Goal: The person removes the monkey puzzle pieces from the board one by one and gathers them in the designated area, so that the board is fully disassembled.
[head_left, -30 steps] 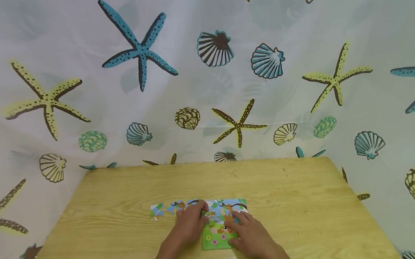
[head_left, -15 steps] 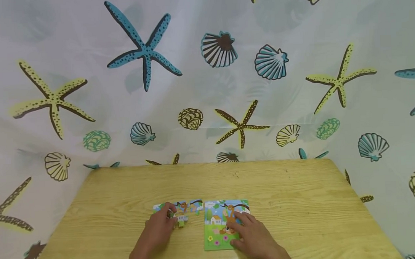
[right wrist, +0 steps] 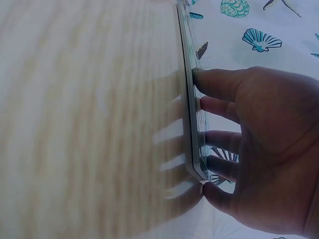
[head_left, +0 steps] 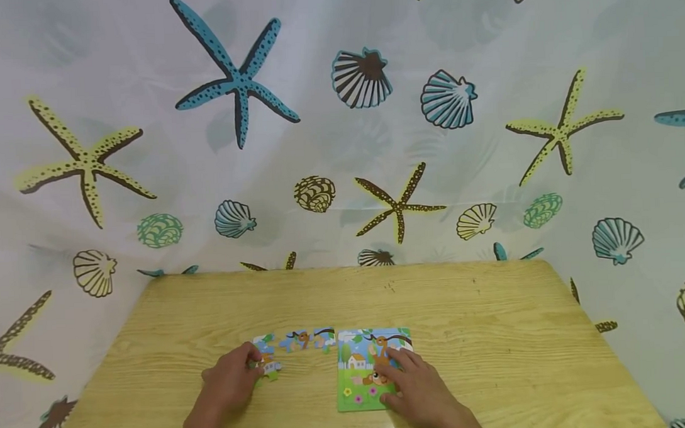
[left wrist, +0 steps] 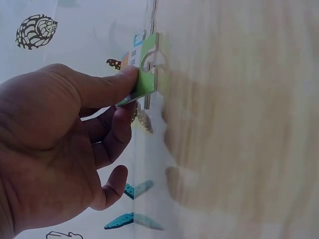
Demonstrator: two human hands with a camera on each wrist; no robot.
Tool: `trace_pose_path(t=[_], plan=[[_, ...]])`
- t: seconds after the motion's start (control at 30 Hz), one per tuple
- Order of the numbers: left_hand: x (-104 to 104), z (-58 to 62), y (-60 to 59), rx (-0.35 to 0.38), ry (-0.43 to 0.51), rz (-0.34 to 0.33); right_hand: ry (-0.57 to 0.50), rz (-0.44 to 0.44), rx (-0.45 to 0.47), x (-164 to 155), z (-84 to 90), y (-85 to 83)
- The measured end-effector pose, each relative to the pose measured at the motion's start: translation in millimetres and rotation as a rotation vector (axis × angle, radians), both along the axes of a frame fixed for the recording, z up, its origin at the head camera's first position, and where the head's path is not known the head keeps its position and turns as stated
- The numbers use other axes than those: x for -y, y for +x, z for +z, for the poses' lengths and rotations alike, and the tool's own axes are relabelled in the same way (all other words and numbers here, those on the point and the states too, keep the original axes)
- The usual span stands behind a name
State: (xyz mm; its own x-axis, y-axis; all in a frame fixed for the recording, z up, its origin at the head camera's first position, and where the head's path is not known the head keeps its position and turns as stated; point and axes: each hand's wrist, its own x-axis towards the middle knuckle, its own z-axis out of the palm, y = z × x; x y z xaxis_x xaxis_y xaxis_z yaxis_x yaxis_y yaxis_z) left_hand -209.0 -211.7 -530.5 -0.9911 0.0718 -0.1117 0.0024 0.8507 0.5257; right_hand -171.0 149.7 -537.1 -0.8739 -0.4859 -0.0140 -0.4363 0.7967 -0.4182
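Between thumb and fingers my left hand point(head_left: 230, 378) pinches a jigsaw piece point(head_left: 272, 367) printed with part of a house and green grass. In the left wrist view that piece point(left wrist: 146, 84) is held on edge under the thumb, over the table. A jigsaw board point(head_left: 347, 403) with a house, a monkey and flowers lies to the right. My right hand point(head_left: 416, 388) rests on the board's right side with spread fingers, hiding part of the picture. The right wrist view shows the fingertips touching the thin board point(right wrist: 192, 119).
Loose jigsaw pieces lie left of the board: one with a monkey point(head_left: 298, 340), one with a branch point(head_left: 325, 337), and one with leaves point(head_left: 264, 341) beside my left hand. The wooden table point(head_left: 494, 334) meets a sea-print curtain point(head_left: 329, 145) at its back and sides.
My left hand has moved left from the board's upper left corner, carrying the house piece past the loose pieces. The house on the board is now uncovered. My right hand stays on the board.
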Motion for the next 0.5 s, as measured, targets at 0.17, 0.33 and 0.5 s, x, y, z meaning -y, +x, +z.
trace_pose_path(t=[0.17,0.33,0.5], plan=[[4.8,0.8,-2.2,0.005,-0.032,-0.005,-0.004,-0.001,0.001,0.5,1.3,-0.8],[5.7,3.2,-1.5,-0.003,-0.088,-0.029,-0.022,0.005,-0.003,1.1,1.6,-1.2],[4.0,3.8,-0.4,-0.007,-0.09,-0.061,-0.037,0.003,0.026,1.1,1.9,-0.5]])
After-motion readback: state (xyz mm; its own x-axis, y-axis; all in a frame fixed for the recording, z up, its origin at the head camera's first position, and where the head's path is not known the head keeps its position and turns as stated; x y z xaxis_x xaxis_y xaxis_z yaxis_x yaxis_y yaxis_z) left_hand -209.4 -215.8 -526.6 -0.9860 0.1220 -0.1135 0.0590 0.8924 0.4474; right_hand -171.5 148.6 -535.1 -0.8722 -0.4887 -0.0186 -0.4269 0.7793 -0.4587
